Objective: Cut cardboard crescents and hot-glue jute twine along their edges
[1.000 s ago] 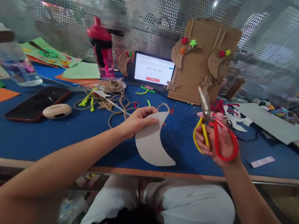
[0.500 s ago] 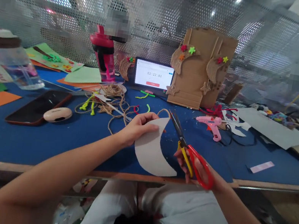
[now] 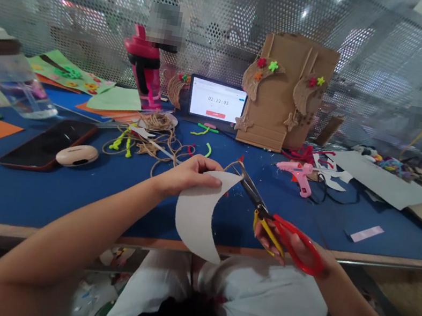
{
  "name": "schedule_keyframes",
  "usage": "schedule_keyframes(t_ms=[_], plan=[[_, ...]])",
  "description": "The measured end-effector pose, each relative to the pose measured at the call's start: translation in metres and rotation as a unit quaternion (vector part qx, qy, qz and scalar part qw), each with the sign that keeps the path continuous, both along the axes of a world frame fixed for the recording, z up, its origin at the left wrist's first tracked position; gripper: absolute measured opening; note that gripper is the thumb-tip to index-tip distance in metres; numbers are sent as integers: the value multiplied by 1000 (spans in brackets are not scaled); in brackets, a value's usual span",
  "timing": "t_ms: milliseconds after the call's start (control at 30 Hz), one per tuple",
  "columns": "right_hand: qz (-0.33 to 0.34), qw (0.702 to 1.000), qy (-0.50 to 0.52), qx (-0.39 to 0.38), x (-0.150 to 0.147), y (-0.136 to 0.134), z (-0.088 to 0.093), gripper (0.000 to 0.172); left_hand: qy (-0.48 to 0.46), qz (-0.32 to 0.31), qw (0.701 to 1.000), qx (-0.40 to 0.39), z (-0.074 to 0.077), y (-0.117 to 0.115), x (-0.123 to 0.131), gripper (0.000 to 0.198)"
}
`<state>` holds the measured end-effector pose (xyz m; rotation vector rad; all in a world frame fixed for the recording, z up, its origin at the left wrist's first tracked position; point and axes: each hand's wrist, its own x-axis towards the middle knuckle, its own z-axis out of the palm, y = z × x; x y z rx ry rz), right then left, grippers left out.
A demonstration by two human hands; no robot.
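Observation:
My left hand [image 3: 187, 174] pinches the top of a grey crescent-shaped cardboard piece [image 3: 198, 214], which hangs down over the table's front edge. My right hand [image 3: 291, 246] grips scissors [image 3: 266, 214] with a red and a yellow handle. Their blades are slightly apart and point up-left, with the tips right beside the crescent's upper point. Both hands hover above the blue table top [image 3: 87, 185], near its front edge.
A tablet showing a timer [image 3: 216, 101] and a decorated cardboard box [image 3: 285, 92] stand at the back. A pink glue gun [image 3: 298, 172], twine and pipe cleaners [image 3: 149, 139], a phone [image 3: 48, 143], a pink bottle [image 3: 145, 70] and paper sheets [image 3: 383, 177] lie around.
My right hand has brought the scissors down and left, from upright in the air to the crescent's tip. My left hand has turned the crescent, so it hangs lower.

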<state>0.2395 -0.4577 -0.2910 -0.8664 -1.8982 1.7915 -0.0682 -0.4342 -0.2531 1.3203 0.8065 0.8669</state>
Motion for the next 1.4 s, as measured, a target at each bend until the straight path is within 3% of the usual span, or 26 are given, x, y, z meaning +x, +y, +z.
schedule_keyframes(t_ms=[100, 233, 567, 767, 1100, 1400], plan=[[43, 999, -3, -23, -2, -4, 13, 61, 25, -15, 1000, 4, 1, 0, -1, 20], [52, 999, -15, -7, -5, -5, 25, 61, 45, -31, 998, 9, 1, 2, -2, 20], [137, 990, 17, 13, 5, 4, 12, 68, 97, -109, 988, 43, 1, 7, -10, 19], [132, 991, 9, 0, 5, 0, 13, 71, 111, -135, 984, 48, 3, 7, -10, 16], [107, 993, -46, 5, -4, -7, 29, 71, 137, -146, 977, 66, 1, 7, -9, 17], [110, 990, -81, 30, 5, -5, 20, 55, 164, -146, 974, 59, 2, 6, -8, 19]])
